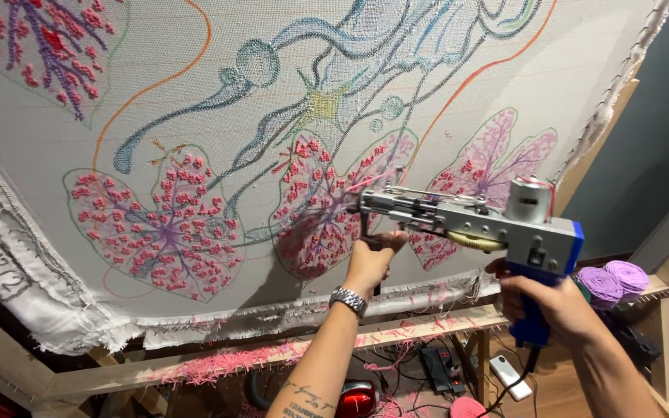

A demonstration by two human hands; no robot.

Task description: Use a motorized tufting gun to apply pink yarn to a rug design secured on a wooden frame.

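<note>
Standing off to the side: the right hand (555, 303) is wrapped tight round the blue grip of a grey metal tufting gun w/ a silver motor on top (478, 220), and the left hand (372, 262) is closed on the gun's front handle under the barrel, a silver wristwatch (348, 299) on that wrist. The needle end sits against the stretched pale backing cloth (56, 116), right at the middle pink-and-purple leaf shape (320, 203). Risks as I see them: if the gun tilts off square or pressure eases, the needle could skip or rip the weave; it's near the green outline, so pink may stray over the line. Left knuckles are v. close to the moving front, so a slip could nick them. Pink yarn scraps (226, 364) litter the wooden frame rail (427, 325), and the purple yarn cones (613, 280) sit just beside the right forearm — a snagged feed strand could jerk the gun.
</note>
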